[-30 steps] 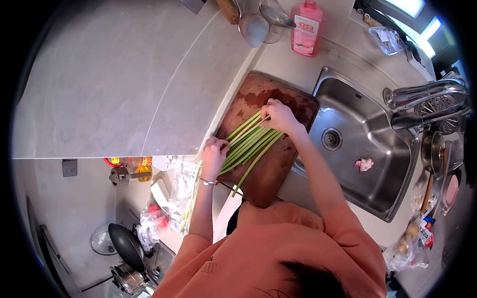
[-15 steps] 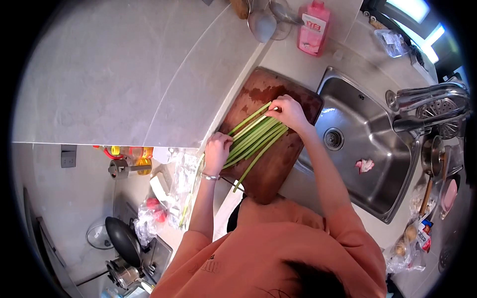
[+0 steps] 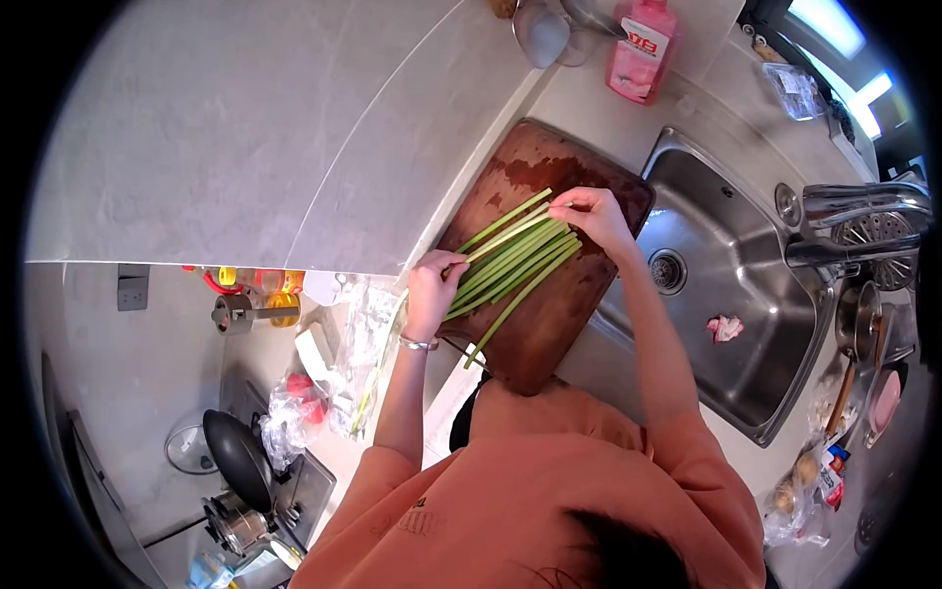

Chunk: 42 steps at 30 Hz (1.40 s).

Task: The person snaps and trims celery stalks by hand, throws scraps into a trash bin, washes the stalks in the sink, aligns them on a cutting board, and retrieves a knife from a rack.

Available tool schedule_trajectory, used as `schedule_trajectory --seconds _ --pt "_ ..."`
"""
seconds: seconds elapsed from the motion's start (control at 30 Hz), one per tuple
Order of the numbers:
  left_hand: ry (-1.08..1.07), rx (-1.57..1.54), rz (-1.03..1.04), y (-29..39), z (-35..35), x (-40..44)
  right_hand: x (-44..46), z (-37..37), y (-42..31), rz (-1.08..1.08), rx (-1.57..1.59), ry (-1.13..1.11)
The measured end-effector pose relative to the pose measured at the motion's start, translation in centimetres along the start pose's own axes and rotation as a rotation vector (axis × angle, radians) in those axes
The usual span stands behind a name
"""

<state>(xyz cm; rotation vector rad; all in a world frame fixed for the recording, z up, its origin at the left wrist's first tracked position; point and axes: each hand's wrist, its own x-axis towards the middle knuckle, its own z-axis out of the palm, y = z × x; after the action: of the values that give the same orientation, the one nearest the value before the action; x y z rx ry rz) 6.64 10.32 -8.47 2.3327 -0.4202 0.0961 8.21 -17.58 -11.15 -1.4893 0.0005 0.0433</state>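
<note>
Several long green stems that look like garlic scapes (image 3: 525,257) lie side by side across a wet brown cutting board (image 3: 530,344). My right hand (image 3: 597,218) pinches the pale upper end of one stem between thumb and fingers. At the other side of the bundle, my left hand (image 3: 432,290), with a bracelet at its wrist, is closed on the same pale stem or one beside it; its fingertips partly hide the grip. A single stem lies apart along the bundle's lower edge.
Right of the board is a steel sink (image 3: 687,324) holding a pinkish-white scrap (image 3: 724,328), with a faucet (image 3: 854,221) beyond. A pink bottle (image 3: 640,54) stands behind the board. Plastic bags (image 3: 285,422) and a black pan (image 3: 238,461) are at left.
The whole view has shifted slightly. My right hand has drawn a little away from the bundle's end, its fingers now around the tip of the pale stem. The left hand stays by the bundle.
</note>
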Motion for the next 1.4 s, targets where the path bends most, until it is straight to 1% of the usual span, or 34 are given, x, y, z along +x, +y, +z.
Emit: schedule_trajectory --seconds 0.07,0.17,0.27,0.57,0.67,0.77,0.87,0.97,1.0,1.03,1.1,1.2,1.23,1.3,1.33,1.4 --pt "0.007 -0.232 -0.171 0.0 0.2 -0.2 -0.2 0.0 -0.7 0.037 0.082 0.016" --pt "0.040 -0.579 -0.255 1.1 -0.4 -0.5 -0.8 -0.2 -2.6 0.062 0.162 0.029" --pt "0.045 -0.651 -0.309 3.1 -1.5 -0.7 -1.3 -0.2 -4.1 0.061 0.192 0.050" --pt "0.142 -0.743 -0.270 6.3 -2.6 -0.5 -2.7 0.0 -6.5 -0.045 0.192 0.054" --pt "0.162 -0.703 -0.230 7.1 -2.7 -0.3 -3.2 0.1 -7.0 -0.063 0.187 0.039" --pt "0.164 -0.614 -0.266 7.4 -2.7 -0.3 -3.8 0.6 -7.9 -0.086 0.178 0.054" --pt "0.162 -0.476 -0.219 7.0 -2.6 -0.2 -3.8 0.1 -7.7 -0.101 0.125 0.071" --pt "0.115 -0.196 -0.115 5.8 -1.9 -0.2 -2.5 0.0 -6.4 -0.158 -0.117 0.092" --pt "0.082 -0.195 -0.161 4.5 -1.1 -0.5 -1.6 -0.1 -4.2 -0.205 -0.182 0.088" --pt "0.083 -0.088 -0.109 3.5 -0.5 -0.6 -1.1 0.1 -3.0 -0.163 -0.200 0.082" --pt "0.085 0.126 -0.007 2.0 0.5 -0.9 -0.4 0.5 -1.4 -0.171 -0.379 0.114" --pt "0.084 0.281 0.053 0.3 1.7 -0.9 0.3 1.0 -0.2 -0.248 -0.667 0.144" --pt "0.076 0.327 0.067 0.3 1.8 -0.8 0.5 1.2 0.0 -0.315 -0.699 0.166" --pt "0.071 0.364 0.018 0.7 1.8 -1.1 0.4 1.4 0.5 -0.445 -0.761 0.207" --pt "0.068 0.383 -0.007 1.1 1.7 -1.1 0.3 1.3 0.7 -0.454 -0.782 0.222" --pt "0.090 0.385 -0.003 1.3 1.7 -0.7 -0.1 0.8 0.8 -0.388 -0.701 0.295"
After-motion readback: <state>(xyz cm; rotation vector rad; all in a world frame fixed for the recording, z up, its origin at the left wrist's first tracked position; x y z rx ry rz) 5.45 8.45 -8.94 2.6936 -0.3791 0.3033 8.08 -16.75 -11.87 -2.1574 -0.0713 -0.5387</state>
